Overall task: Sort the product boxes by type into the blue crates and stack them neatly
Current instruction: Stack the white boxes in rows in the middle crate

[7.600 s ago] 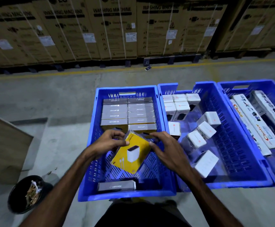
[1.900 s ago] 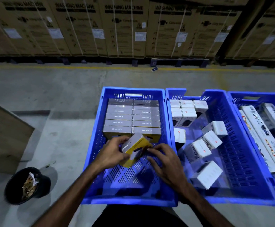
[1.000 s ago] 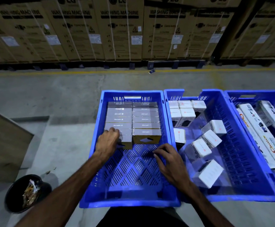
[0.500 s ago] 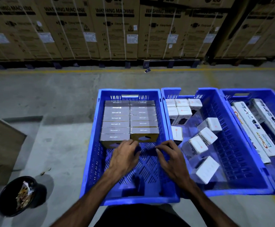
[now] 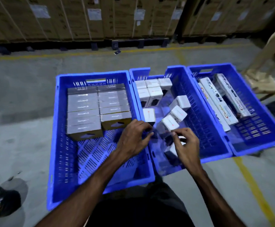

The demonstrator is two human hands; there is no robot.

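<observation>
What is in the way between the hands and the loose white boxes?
Nothing visible. Both the left hand and right hand are already over the middle crate, right by the nearest loose white box.

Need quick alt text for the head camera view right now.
Both hands, left hand and right hand, reach among loose white boxes in the middle blue crate. The left crate holds neat grey boxes; the right crate holds long cartons.
</observation>
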